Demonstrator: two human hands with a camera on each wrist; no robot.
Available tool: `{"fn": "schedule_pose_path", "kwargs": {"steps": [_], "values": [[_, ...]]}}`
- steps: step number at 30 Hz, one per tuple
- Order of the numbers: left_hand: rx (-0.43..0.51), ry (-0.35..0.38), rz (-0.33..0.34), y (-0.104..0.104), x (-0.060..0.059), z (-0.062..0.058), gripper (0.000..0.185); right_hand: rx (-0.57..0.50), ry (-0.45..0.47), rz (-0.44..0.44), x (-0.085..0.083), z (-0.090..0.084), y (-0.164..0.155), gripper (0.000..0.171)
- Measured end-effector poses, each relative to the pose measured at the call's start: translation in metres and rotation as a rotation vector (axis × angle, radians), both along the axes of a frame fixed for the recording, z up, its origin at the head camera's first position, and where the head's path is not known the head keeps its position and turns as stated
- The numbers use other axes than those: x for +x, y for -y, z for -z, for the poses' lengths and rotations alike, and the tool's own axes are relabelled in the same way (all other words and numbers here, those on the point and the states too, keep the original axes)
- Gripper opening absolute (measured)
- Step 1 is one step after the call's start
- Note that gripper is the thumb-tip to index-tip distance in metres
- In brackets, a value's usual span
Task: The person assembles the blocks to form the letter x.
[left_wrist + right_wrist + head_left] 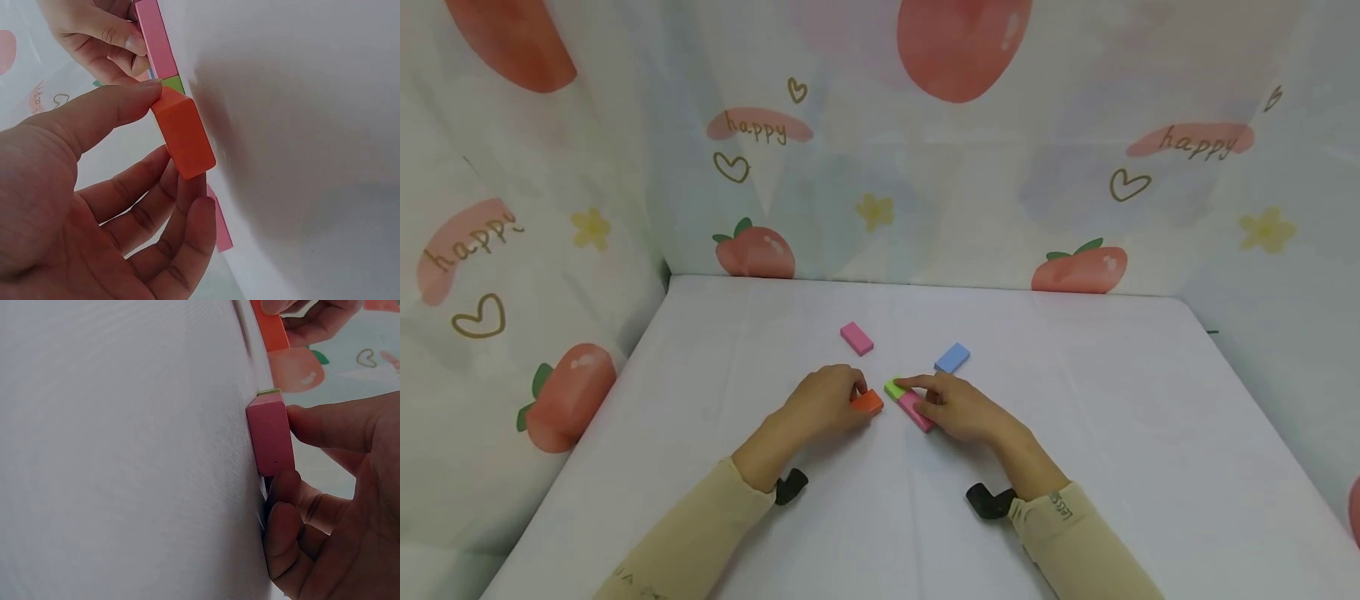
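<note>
My left hand (826, 402) pinches an orange block (870, 402) between thumb and fingers, just above the white table. Close by on the right, a light green block (892, 388) and a pink block (916, 412) lie end to end in a slanted line. My right hand (964, 408) holds the pink block between thumb and fingers, its index finger reaching over to the green one. In the right wrist view, the pink block's end face (271, 439) hides most of the green block. A small gap separates the orange block from the green one.
Another pink block (857, 338) lies farther back, left of centre. A blue block (952, 357) lies just beyond my right hand. The white-covered table (1075, 375) meets a printed cloth backdrop (955, 192) at its back and sides.
</note>
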State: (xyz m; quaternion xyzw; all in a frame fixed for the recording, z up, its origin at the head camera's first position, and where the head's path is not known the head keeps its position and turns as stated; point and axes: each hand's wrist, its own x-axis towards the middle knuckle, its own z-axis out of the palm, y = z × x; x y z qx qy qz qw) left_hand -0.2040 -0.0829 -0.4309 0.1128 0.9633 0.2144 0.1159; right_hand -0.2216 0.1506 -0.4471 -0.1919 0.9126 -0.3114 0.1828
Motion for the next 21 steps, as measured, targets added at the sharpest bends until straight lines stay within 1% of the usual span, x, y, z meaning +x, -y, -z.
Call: {"fn": "schedule_pose_path", "kwargs": {"steps": [6, 14, 21], "values": [[-0.007, 0.013, -0.002, -0.0044, -0.0019, 0.0011, 0.034, -0.002, 0.007, 0.010, -0.0002, 0.0017, -0.0010, 0.041], [0.000, 0.005, 0.003, -0.0067, -0.0027, 0.0028, 0.034, -0.001, -0.002, 0.014, -0.0001, 0.0019, -0.0014, 0.041], [-0.006, 0.009, -0.005, -0.0096, -0.0040, 0.0035, 0.036, 0.007, -0.004, 0.010, -0.0007, 0.0013, -0.0010, 0.041]]}}
